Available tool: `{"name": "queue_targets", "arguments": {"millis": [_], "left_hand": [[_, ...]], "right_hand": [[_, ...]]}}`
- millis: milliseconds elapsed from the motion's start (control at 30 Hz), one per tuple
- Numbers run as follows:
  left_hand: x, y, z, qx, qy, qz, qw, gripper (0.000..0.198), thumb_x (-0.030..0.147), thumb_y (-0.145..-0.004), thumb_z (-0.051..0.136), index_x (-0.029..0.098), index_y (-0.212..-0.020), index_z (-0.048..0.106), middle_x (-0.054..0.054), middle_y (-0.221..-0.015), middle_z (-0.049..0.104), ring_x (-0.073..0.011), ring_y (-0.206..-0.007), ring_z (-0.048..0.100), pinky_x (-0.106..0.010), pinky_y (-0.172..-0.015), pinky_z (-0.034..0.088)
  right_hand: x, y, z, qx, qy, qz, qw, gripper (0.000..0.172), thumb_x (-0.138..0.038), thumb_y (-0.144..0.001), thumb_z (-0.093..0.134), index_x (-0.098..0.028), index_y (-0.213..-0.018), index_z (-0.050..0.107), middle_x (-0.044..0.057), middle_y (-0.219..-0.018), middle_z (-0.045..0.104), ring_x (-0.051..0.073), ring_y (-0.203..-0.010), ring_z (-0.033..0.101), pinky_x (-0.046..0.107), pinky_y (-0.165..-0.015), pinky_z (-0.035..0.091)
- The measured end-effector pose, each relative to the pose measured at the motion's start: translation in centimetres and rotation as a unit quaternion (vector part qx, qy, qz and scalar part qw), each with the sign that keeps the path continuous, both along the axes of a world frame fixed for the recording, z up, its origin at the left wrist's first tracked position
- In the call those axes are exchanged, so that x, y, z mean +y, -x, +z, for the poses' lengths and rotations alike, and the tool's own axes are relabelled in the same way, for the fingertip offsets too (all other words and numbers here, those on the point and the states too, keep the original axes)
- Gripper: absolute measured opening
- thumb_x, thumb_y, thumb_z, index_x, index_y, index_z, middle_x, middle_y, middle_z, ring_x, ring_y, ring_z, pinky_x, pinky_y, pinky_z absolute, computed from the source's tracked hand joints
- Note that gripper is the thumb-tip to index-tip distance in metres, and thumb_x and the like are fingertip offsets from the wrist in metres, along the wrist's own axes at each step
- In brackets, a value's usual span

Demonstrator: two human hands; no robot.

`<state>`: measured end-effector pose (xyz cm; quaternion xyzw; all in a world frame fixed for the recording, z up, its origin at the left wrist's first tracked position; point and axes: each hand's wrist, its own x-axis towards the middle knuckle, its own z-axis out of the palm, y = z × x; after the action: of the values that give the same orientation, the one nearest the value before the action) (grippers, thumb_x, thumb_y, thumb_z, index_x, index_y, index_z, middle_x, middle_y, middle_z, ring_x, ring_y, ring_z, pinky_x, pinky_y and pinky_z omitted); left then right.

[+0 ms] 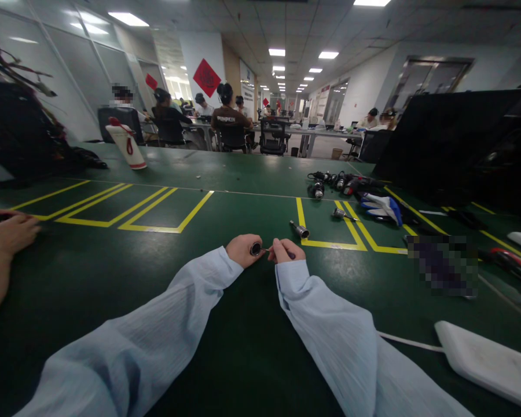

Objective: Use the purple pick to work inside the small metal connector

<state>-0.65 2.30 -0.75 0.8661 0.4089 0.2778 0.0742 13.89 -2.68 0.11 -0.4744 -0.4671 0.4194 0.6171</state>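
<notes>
In the middle of the view, my left hand (240,250) is closed around a small round metal part (256,249), its dark hollow end facing me. Just to the right, my right hand (286,251) pinches a thin screwdriver-like tool (291,255). Its slim shaft points left at the metal part; whether the tip touches it I cannot tell. Beyond my right hand lies a silver cylindrical fitting (300,231) with a narrow stem. A similar fitting (339,213) rests farther back to the right. Both hands are just above the green table (178,324).
Another person's hand (8,234) is at the left edge. Black cabled parts (339,180) and a blue-white glove (380,207) lie back right. Red-handled pliers (514,266) and a white device with a cable (481,359) are at right. A cup (128,147) stands back left.
</notes>
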Motion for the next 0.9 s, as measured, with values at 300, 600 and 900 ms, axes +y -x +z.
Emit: {"name": "queue_targets", "arguments": {"millis": [300,600,900], "left_hand": [[0.04,-0.04,0.12,0.01,-0.007,0.013,1.0,0.016,0.029,-0.068,0.061,0.017,-0.06,0.053,0.002,-0.057,0.052,-0.0111,-0.054,0.048,-0.021,-0.05,0.034],[-0.18,0.01,0.32,-0.005,-0.014,0.019,1.0,0.01,0.022,-0.067,0.058,0.017,-0.06,0.052,0.001,-0.056,0.049,-0.011,-0.052,0.044,-0.022,-0.05,0.032],[0.2,0.13,0.34,-0.095,0.009,0.011,0.995,0.021,0.03,-0.069,0.058,0.015,-0.06,0.047,0.003,-0.056,0.047,-0.0085,-0.051,0.044,-0.019,-0.049,0.035]], "right_hand": [[0.45,-0.33,-0.16,0.061,0.027,0.046,0.997,0.028,-0.039,-0.068,0.054,-0.017,-0.05,0.054,-0.002,-0.034,0.051,0.009,-0.033,0.046,0.022,-0.038,0.036],[0.07,-0.02,0.09,0.111,0.041,0.056,0.991,0.026,-0.035,-0.064,0.062,-0.016,-0.047,0.056,-0.002,-0.033,0.052,0.008,-0.031,0.044,0.02,-0.035,0.034],[0.64,-0.13,-0.59,0.209,0.076,0.088,0.971,0.025,-0.034,-0.066,0.06,-0.015,-0.05,0.058,0.0,-0.038,0.058,0.01,-0.031,0.049,0.021,-0.035,0.036]]}}
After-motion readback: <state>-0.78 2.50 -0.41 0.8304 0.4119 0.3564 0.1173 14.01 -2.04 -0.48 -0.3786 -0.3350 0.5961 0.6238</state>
